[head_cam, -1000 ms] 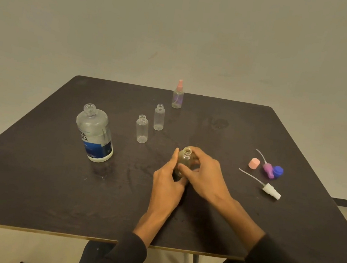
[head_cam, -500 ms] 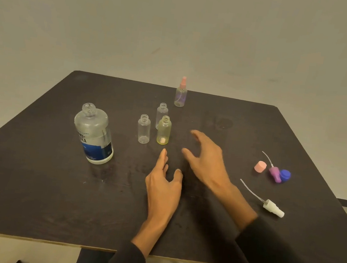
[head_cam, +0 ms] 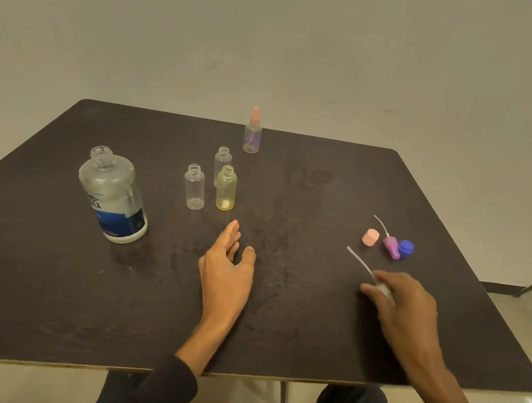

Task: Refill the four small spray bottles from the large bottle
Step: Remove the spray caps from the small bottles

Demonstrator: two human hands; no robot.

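Setting: a person is sitting at a dark table point(head_cam: 48, 275) facing a plain wall, both forearms reaching over the near edge.
Left hand: the left hand point(head_cam: 227, 263) is resting flat near the table's middle, fingers loosely apart, holding nothing.
Right hand: the right hand point(head_cam: 403, 302) is closing its fingers around a white spray pump point(head_cam: 381, 287) at the right; the pump's thin dip tube is sticking out up and to the left.
Large bottle: the large bottle point(head_cam: 113, 192) is standing upright and uncapped at the left, well apart from both hands; it is looking mostly clear, and its liquid level is too hard to judge.
Open small bottles: a clear bottle point(head_cam: 194, 187), a yellow-tinted bottle point(head_cam: 226, 189) and a second clear bottle point(head_cam: 222, 162) just behind it are standing clustered and uncapped, all apparently empty.
Capped small bottle: a fourth bottle point(head_cam: 252, 136) with a pink pump is standing farther back, contents unclear.
Loose parts: a pink cap point(head_cam: 370, 237), a purple pump point(head_cam: 391, 247) and a blue cap point(head_cam: 405, 248) are lying together at the right.
Risk, spilling: the small necks are narrow, so pouring from the wide bottle is likely to splash.
Risk, toppling: the light bottles are standing close together, so a brushing hand could knock them over.
Risk, sequence: fitting a pump before filling would leave that bottle empty.
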